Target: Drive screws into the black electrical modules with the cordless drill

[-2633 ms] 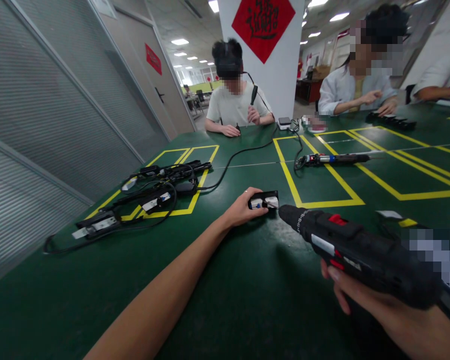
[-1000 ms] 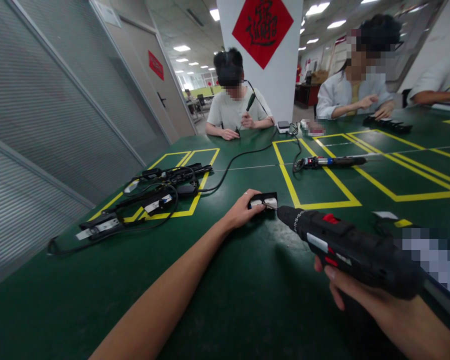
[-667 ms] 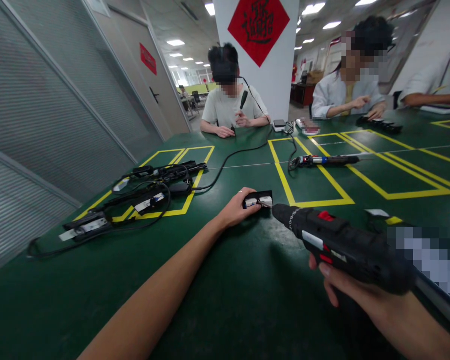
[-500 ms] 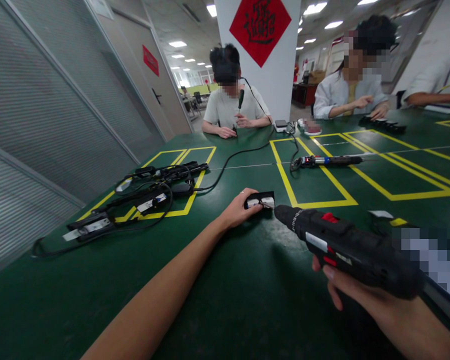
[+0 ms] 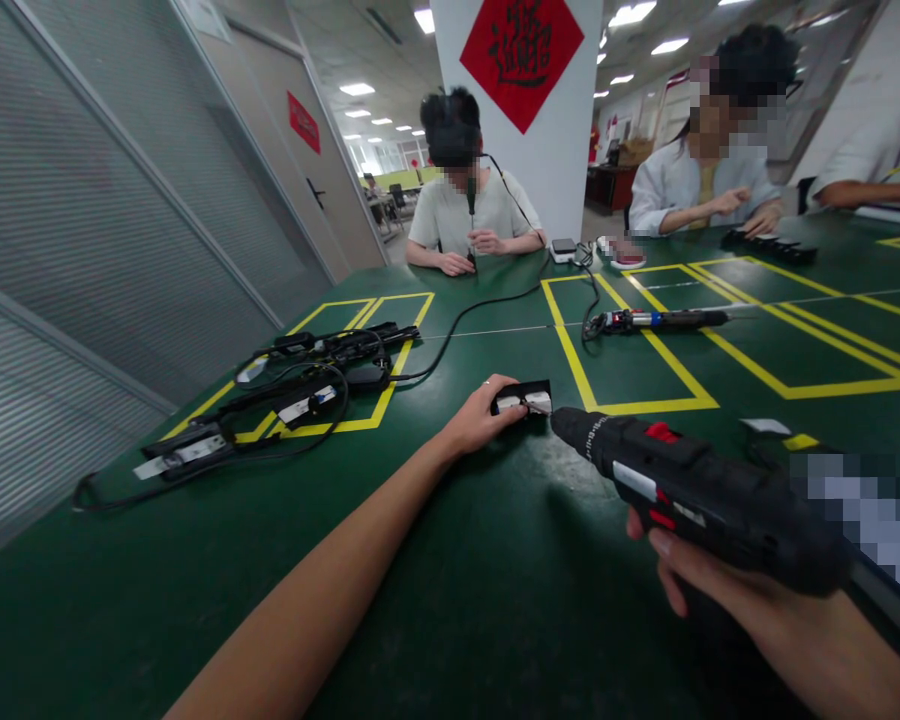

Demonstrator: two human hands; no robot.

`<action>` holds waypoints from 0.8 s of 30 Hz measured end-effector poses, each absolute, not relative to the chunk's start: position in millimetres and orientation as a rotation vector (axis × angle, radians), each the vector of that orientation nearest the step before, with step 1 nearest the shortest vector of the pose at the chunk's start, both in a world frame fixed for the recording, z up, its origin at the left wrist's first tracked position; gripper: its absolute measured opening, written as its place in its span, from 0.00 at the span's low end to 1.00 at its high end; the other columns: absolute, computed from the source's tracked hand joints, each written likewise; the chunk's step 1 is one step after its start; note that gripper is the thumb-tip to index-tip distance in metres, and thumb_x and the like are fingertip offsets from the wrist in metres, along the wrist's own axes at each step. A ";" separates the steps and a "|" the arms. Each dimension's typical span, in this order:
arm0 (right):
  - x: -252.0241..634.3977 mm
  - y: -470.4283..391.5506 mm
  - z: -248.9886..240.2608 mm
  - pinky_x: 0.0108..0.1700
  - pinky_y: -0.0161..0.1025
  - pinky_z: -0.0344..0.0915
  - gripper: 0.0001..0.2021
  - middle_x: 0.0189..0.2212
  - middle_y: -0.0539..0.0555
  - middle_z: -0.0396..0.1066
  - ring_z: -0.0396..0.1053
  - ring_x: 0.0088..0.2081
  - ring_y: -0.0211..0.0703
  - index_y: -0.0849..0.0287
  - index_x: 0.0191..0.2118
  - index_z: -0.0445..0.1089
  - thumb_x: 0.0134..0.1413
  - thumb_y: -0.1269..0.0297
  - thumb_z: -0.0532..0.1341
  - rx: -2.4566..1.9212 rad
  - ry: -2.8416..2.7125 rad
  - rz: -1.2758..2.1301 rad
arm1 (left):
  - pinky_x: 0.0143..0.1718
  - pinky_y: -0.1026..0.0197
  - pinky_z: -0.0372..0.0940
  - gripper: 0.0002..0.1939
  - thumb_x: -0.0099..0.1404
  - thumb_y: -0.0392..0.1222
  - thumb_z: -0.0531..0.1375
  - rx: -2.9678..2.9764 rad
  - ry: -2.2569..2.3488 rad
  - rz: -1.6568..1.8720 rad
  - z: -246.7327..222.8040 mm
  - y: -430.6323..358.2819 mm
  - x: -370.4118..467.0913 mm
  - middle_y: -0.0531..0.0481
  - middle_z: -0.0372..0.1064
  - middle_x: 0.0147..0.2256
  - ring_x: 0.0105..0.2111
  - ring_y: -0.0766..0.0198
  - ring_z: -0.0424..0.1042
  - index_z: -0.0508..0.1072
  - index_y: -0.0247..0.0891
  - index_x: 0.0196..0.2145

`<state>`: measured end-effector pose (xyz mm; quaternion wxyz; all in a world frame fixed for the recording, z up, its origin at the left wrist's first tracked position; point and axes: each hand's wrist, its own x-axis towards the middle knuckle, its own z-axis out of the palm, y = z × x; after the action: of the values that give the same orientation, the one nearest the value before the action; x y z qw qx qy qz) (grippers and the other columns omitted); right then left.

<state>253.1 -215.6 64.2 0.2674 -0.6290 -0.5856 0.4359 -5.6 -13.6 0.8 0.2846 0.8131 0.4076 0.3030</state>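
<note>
My left hand (image 5: 485,414) is closed around the left end of a small black box-like part with white pieces inside (image 5: 538,401), steadying it on the green table (image 5: 465,580). A black cordless drill (image 5: 690,485) with red switches is gripped by my right hand (image 5: 727,580), its fingers wrapped round the handle, which is mostly hidden. The drill points left, and its chuck is close to the right end of the part. A thin bit reaches from the chuck over the white pieces; whether its tip touches a screw is too small to tell.
Black cabled assemblies (image 5: 315,390) lie on the left inside yellow tape lines. A pen-like corded tool (image 5: 660,320) rests beyond the drill. Across the table one person (image 5: 469,215) holds a screwdriver; another (image 5: 709,190) handles black parts. A blurred-out object (image 5: 870,510) lies at right.
My hands, the part and the drill keep nearly the same places; the view shifts slightly. Across the table, the person's screwdriver is now more upright.
</note>
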 end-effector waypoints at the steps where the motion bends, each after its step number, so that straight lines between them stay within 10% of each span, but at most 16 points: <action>1: 253.7 -215.7 63.6 0.49 0.40 0.64 0.21 0.27 0.49 0.75 0.73 0.37 0.46 0.52 0.23 0.70 0.53 0.42 0.55 -1.699 -1.583 1.171 | 0.50 0.52 0.62 0.23 0.61 0.51 0.57 2.176 1.087 0.813 0.6 -13.5 -5.5 0.45 0.66 0.46 0.45 0.55 0.67 0.65 0.38 0.50; 24: 229.7 -221.7 72.8 0.29 0.39 0.68 0.14 0.13 0.44 0.65 0.69 0.20 0.42 0.50 0.31 0.68 0.52 0.47 0.53 -1.715 -1.443 1.091 | 0.50 0.52 0.62 0.22 0.60 0.51 0.57 2.159 1.108 0.802 1.8 -14.0 -6.3 0.46 0.66 0.45 0.45 0.55 0.67 0.65 0.38 0.49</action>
<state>229.7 -221.7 72.8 0.3185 -0.6522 -0.5487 0.4149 -6.3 -14.0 1.8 0.2888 0.8086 0.4152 0.3005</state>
